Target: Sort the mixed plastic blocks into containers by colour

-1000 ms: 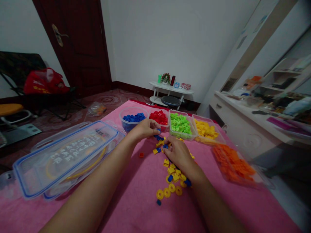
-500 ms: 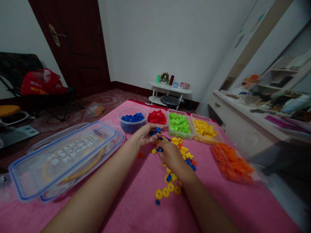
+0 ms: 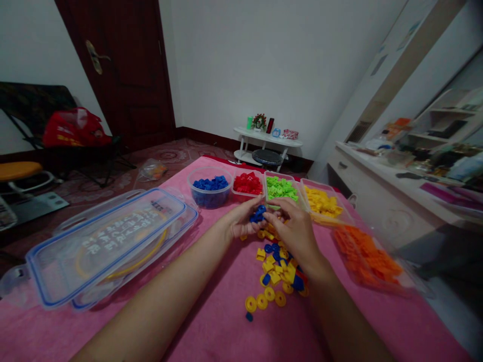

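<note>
Palm up, my left hand (image 3: 243, 219) cradles several blue building blocks (image 3: 258, 213) above the pink cloth. My right hand (image 3: 296, 229) reaches over from the right, its thumb and fingers closed at those blocks; what exactly lies between its fingertips is partly hidden. Beneath and in front of the hands spreads a loose pile of yellow and blue blocks (image 3: 277, 266), with several yellow rings (image 3: 261, 301) at its near end. Beyond my hands stand a round tub of blue blocks (image 3: 210, 184) and boxes of red blocks (image 3: 247, 184), green blocks (image 3: 281, 189) and yellow blocks (image 3: 322, 202).
An open box of orange blocks (image 3: 372, 254) stands on the right of the pink cloth (image 3: 222, 311). Stacked clear lids with blue seals (image 3: 113, 241) lie on the left. A white cabinet (image 3: 377, 191) is at the right, and a low white table (image 3: 269, 137) is against the wall.
My left hand has turned palm up with blue blocks in it. My right hand has risen from the pile to meet it. The view has shifted slightly.
</note>
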Available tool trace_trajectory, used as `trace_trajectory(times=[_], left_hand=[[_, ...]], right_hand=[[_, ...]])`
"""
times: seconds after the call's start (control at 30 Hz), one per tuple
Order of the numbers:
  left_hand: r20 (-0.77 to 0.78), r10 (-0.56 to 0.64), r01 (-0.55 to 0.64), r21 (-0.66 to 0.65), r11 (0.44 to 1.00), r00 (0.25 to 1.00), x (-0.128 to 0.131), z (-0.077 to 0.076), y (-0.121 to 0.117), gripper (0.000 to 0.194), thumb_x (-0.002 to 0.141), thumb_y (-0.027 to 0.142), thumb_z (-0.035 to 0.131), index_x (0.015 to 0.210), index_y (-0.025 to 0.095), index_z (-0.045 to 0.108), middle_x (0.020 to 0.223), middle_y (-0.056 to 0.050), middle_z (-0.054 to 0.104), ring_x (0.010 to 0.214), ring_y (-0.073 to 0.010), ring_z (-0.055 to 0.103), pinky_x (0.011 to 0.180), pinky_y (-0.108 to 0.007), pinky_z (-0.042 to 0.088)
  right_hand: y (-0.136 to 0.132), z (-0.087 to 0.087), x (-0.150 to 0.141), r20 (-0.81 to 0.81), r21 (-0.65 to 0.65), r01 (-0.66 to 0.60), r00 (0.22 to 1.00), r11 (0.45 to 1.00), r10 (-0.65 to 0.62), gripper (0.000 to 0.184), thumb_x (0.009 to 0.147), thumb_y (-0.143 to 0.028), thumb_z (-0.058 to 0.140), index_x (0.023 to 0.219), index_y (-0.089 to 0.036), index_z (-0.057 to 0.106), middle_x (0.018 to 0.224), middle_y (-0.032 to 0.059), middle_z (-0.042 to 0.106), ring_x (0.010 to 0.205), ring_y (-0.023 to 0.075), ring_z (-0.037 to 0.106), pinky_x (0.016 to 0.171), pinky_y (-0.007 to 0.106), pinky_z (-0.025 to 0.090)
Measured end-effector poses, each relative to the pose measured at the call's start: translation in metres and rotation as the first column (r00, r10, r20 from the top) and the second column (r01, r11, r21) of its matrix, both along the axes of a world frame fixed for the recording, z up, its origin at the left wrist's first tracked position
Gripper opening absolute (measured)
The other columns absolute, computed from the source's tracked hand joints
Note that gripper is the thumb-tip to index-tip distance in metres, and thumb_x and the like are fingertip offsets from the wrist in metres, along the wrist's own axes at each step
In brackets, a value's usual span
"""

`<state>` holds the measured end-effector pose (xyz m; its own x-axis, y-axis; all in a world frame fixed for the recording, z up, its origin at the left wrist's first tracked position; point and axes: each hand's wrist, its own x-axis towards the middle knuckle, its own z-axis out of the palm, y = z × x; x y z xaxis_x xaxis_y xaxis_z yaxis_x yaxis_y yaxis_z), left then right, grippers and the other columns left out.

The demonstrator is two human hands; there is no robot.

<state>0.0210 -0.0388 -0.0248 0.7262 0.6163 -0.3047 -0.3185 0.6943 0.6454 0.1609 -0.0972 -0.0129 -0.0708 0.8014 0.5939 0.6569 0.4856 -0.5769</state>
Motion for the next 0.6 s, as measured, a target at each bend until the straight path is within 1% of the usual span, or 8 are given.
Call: trace_trajectory(times=[0.1,0.2,0.27,0.33,0.4,0.43,0.53,0.6], left_hand=[[0.038,0.1,-0.099,-0.025,0.995,0.994,-0.011,0.012,0.007,0.025,0.094,0.023,0.041,0.081,0.008,0.057,0.067,-0.005,0.054,0.046,-0.0035,0.047,0.031,-0.006,0.027],[0.051,0.292,-0.296,0.093,0.951,0.955,-0.029,0.03,0.015,0.021,0.092,0.017,0.042,0.078,0.009,0.056,0.07,-0.005,0.055,0.047,-0.0024,0.045,0.033,-0.006,0.025],[0.004,0.52,-0.494,0.314,0.811,0.854,-0.043,0.04,0.02,0.019,0.09,0.019,0.044,0.08,0.01,0.057,0.073,-0.004,0.057,0.05,-0.0031,0.047,0.038,-0.008,0.029],[-0.083,0.768,-0.564,0.63,0.535,0.636,-0.057,0.043,0.025,0.018,0.088,0.025,0.047,0.087,0.012,0.06,0.08,-0.005,0.061,0.059,-0.0063,0.052,0.046,-0.012,0.037],[-0.144,0.924,-0.344,0.898,0.273,0.355,-0.067,0.039,0.03,0.022,0.087,0.028,0.048,0.094,0.014,0.063,0.092,-0.007,0.065,0.077,-0.0131,0.059,0.064,-0.02,0.046],[-0.16,0.956,-0.166,0.965,0.204,0.245,-0.071,0.035,0.031,0.024,0.086,0.028,0.048,0.097,0.014,0.064,0.098,-0.008,0.065,0.088,-0.0167,0.059,0.075,-0.025,0.047],[-0.228,0.965,0.281,0.942,0.186,0.126,-0.072,0.023,0.034,0.031,0.084,0.024,0.05,0.109,0.015,0.065,0.114,-0.011,0.063,0.111,-0.0228,0.053,0.098,-0.033,0.038],[-0.263,0.957,0.411,0.891,0.194,0.119,-0.067,0.019,0.032,0.035,0.081,0.026,0.055,0.113,0.017,0.065,0.12,-0.01,0.061,0.115,-0.0247,0.05,0.101,-0.036,0.035]], right_hand=[[0.0,0.003,0.005,-0.058,0.033,0.045,0.997,0.998,-0.043,0.015,0.08,-0.024,0.059,0.092,-0.019,0.068,0.094,0.0055,0.065,0.073,0.0145,0.059,0.064,0.027,0.047],[0.0,0.001,0.007,-0.09,0.017,0.058,0.994,0.998,-0.056,0.013,0.081,-0.025,0.058,0.087,-0.019,0.068,0.089,0.0046,0.064,0.068,0.0131,0.057,0.06,0.025,0.045],[0.001,-0.003,0.005,-0.1,-0.015,0.039,0.994,0.999,-0.04,0.013,0.081,-0.024,0.057,0.085,-0.018,0.068,0.087,0.0043,0.064,0.065,0.0121,0.055,0.057,0.024,0.044],[0.002,-0.006,0.002,-0.087,-0.037,0.012,0.996,0.999,-0.015,0.014,0.081,-0.022,0.055,0.085,-0.018,0.068,0.086,0.0042,0.063,0.066,0.0121,0.055,0.058,0.024,0.044],[0.002,-0.009,0.0,-0.062,-0.052,-0.004,0.998,0.999,0.001,0.015,0.081,-0.021,0.054,0.085,-0.018,0.068,0.086,0.0043,0.064,0.07,0.0131,0.056,0.061,0.024,0.044],[0.003,-0.01,0.0,-0.051,-0.056,-0.002,0.999,0.998,-0.001,0.015,0.081,-0.021,0.054,0.085,-0.018,0.068,0.085,0.0044,0.064,0.072,0.0135,0.057,0.063,0.024,0.045],[0.005,-0.013,0.006,-0.03,-0.071,0.025,0.999,0.997,-0.028,0.016,0.079,-0.021,0.055,0.084,-0.017,0.069,0.085,0.0046,0.065,0.071,0.0139,0.058,0.063,0.025,0.045],[0.008,-0.014,0.013,-0.012,-0.09,0.059,0.998,0.994,-0.06,0.016,0.078,-0.022,0.056,0.085,-0.017,0.07,0.084,0.0047,0.066,0.068,0.0137,0.058,0.062,0.025,0.045]])
